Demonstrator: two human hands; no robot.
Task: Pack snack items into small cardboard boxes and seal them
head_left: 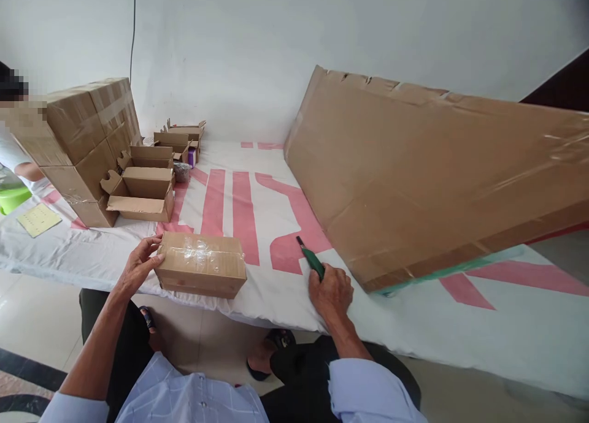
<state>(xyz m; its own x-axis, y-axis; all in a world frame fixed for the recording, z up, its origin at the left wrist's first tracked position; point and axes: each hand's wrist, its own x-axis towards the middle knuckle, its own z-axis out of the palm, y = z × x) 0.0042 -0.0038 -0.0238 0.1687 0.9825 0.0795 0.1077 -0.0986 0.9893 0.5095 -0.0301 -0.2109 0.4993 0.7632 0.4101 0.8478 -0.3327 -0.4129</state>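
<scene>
A taped cardboard box (201, 263) lies flat near the table's front edge, with shiny clear tape across its top. My left hand (138, 265) grips its left end, thumb on the near side and fingers at the far corner. To the right of the box, my right hand (332, 290) is wrapped round a green-handled utility knife (314, 262). Its dark tip points away from me and to the left, over a pink stripe of the cloth. The knife is apart from the box.
Several open small boxes (142, 190) stand at the back left, beside stacked taped cartons (87, 141). A large cardboard sheet (427, 178) leans across the right side. A yellow paper (39, 219) lies far left, near another person's arm (30, 171). A white-and-pink cloth (276, 294) covers the table.
</scene>
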